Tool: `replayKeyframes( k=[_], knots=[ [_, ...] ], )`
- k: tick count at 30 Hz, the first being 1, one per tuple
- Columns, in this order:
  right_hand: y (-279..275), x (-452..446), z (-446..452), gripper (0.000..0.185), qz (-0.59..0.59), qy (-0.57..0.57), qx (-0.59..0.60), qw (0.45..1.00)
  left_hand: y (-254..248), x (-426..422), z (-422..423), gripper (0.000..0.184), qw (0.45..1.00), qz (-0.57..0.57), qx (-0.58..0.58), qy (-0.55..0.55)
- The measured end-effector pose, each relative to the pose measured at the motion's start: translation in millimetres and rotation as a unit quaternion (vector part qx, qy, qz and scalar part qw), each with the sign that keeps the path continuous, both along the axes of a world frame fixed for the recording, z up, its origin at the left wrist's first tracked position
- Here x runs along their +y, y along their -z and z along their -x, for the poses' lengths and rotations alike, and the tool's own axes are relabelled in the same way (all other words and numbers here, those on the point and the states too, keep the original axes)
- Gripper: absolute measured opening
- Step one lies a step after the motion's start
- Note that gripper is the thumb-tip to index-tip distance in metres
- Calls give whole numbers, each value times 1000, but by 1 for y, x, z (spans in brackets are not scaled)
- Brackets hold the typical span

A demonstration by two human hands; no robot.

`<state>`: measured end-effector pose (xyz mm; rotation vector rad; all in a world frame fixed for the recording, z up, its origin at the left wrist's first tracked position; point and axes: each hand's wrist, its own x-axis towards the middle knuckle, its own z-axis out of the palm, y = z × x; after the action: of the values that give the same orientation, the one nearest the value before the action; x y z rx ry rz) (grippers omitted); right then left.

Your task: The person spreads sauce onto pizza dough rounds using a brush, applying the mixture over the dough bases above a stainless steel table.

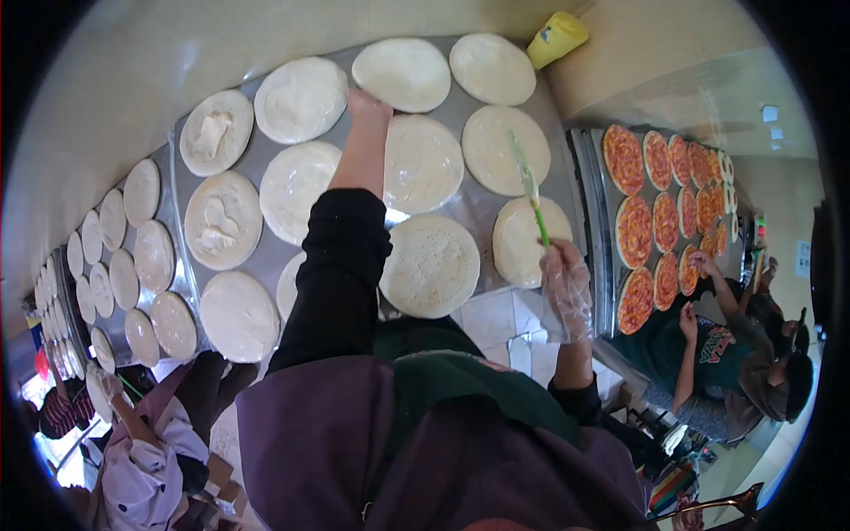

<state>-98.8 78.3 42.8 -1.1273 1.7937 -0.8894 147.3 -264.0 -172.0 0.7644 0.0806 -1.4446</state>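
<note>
My right hand [565,288], in a clear plastic glove, is closed around the green handle of a spatula [524,168]. The pale-smeared blade extends over a round pizza base [506,150] coated with a whitish layer. Another base [531,243] lies beside the right hand. My left arm reaches across the metal table [482,208]. At its end, my left hand [368,104] is between two upper bases [301,99] [401,74], close to their edges; its fingers are mostly hidden. Nearest my body is a base dotted with small holes [429,265].
Two left bases [219,221] [216,131] carry unspread white dollops. More bases [154,255] continue left, where a person [146,469] works. Red-sauced bases [633,230] fill the right table beside another person [717,354]. A yellow container [558,39] stands by the wall.
</note>
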Motion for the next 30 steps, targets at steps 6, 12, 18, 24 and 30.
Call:
replayKeyframes(
  k=[6, 12, 18, 24, 30],
  knots=[
    [-3, -13, -19, 19, 7, -41, -10, 999, -65, 33, -18, 75, 995, -36, 53, 73],
    [-3, -17, -49, 22, 22, -31, -90, 995, -96, 84, -57, 63, 989, -43, -81, 114],
    [-12, -16, -81, 30, 6, 1, -155, 988, -68, 99, -214, 35, 962, -9, -251, -106],
    [-20, -14, -118, 31, -1, 20, -181, 983, -64, 100, -363, 40, 873, -187, -400, -208],
    [-16, -4, -145, 34, -1, 27, -162, 986, -28, 72, -430, 52, 902, -203, -380, 9]
  ],
)
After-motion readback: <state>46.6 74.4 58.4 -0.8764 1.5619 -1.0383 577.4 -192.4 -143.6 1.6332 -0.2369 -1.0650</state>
